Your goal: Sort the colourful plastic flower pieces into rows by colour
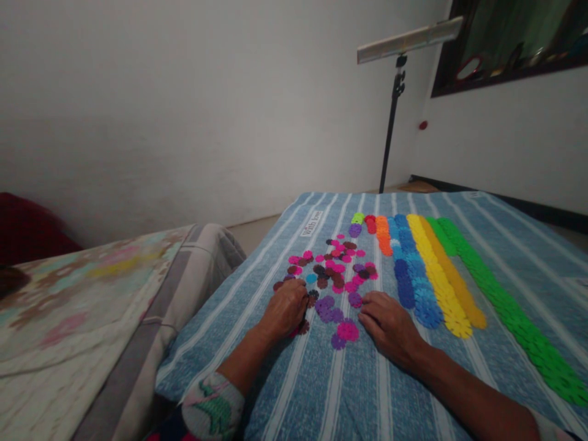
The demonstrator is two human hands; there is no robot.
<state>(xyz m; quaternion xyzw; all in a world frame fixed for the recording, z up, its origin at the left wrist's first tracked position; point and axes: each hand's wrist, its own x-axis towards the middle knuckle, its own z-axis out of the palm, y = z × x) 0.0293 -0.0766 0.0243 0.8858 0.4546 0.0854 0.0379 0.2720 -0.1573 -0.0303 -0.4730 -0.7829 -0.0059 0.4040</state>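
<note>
My left hand (pixel 287 308) rests on the blue striped cloth (pixel 321 380) with its fingers curled over small discs at the left edge of a loose pile; what it grips is hidden. My right hand (pixel 390 324) lies beside it, fingers bent and pressed to the cloth next to pink and purple discs (pixel 345 331). Between and beyond the hands lies a scatter of pink, purple and brown discs (pixel 335 266). To the right run sorted rows: orange (pixel 383 236), blue (pixel 413 275), yellow (pixel 441 278) and green (pixel 500 300).
A patterned mattress with a grey border (pixel 92 318) lies to the left. A light bar on a black stand (pixel 395 92) rises behind the cloth against the white wall. A dark-framed window (pixel 514 43) is at the upper right.
</note>
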